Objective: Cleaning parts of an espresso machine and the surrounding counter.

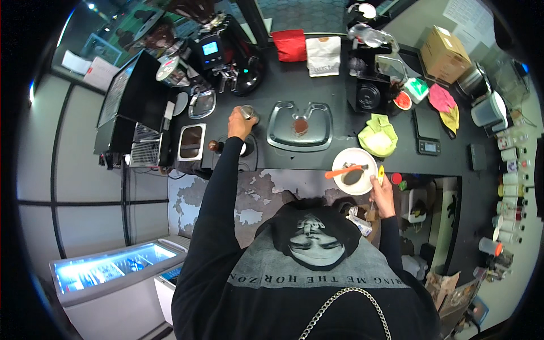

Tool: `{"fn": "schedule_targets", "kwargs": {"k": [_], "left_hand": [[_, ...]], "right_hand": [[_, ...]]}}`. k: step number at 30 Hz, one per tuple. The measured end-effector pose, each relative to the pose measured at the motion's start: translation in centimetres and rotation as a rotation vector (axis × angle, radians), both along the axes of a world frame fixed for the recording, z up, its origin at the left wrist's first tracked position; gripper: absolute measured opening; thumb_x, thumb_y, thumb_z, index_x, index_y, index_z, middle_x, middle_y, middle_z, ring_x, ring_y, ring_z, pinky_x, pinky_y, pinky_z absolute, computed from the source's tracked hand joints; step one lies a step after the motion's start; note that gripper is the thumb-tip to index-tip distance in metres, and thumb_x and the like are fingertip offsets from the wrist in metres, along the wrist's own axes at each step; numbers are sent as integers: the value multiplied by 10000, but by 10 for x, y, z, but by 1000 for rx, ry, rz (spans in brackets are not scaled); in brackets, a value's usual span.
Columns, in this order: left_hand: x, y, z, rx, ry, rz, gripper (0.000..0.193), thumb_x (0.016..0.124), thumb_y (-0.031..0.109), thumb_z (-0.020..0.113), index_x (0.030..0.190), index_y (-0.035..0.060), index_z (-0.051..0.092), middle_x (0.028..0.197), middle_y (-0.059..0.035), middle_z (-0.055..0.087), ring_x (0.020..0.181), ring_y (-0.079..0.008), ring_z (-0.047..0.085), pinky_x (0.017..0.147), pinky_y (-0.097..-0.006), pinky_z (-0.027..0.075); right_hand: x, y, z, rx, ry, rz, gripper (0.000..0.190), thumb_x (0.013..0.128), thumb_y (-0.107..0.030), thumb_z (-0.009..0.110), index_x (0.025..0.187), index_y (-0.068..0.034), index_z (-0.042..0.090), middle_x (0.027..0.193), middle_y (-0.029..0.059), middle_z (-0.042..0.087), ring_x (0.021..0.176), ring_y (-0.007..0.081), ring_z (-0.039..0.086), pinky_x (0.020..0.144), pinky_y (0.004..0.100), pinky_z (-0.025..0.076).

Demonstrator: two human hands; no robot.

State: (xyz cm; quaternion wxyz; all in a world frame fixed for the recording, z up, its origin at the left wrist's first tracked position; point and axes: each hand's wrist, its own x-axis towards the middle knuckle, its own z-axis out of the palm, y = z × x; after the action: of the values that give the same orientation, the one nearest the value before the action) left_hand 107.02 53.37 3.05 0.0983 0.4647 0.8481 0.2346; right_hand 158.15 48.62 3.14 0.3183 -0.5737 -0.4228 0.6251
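My left hand (240, 124) is closed around a small metal cup (250, 113) near the back left part of the counter. My right hand (383, 198) grips the rim of a white bowl (355, 190) at the counter's front edge. An orange-handled brush (344, 171) lies across this bowl, above a dark patch inside it. Beside my right fingers a yellow object (381, 173) sticks up; whether I hold it too is unclear. Between my hands lies a metal drip tray (278, 135) with a round patch of brown coffee grounds (301, 126) on it.
Coffee grinders (210, 46) stand at the back left. Near my left forearm are a wooden-handled tamper (213, 145) and a metal container (192, 142). A green cloth (378, 136) and a digital scale (427, 131) lie to the right. Red (290, 45) and white (324, 56) bags lie behind the tray.
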Motion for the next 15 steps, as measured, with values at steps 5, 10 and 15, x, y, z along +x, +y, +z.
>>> {"fn": "schedule_targets", "kwargs": {"k": [5,10,15], "left_hand": [[58,-10,2,216,493,-53,823,839,230,742,1463,-84,308,1448,-302,410,1308,-481,406,1113,-498,352],[93,-38,-42,-3,150,-72,536,877,220,709,1282,-74,519,1216,-296,549,1119,-463,547,956,-505,462],[76,-27,-62,59,110,-77,324,882,212,703,1052,-24,561,1074,-244,592,995,-441,608,854,-505,497]], "right_hand": [[-10,6,-9,-11,-6,-85,204,985,-231,616,1084,-59,569,634,-39,473,476,53,429,436,248,396],[-21,9,-10,12,-10,-98,257,978,-255,630,1134,-58,576,656,-34,489,498,54,457,449,249,417],[-20,10,-10,-20,3,-111,249,977,-263,637,1101,-58,569,655,-34,490,488,56,458,449,246,421]]}}
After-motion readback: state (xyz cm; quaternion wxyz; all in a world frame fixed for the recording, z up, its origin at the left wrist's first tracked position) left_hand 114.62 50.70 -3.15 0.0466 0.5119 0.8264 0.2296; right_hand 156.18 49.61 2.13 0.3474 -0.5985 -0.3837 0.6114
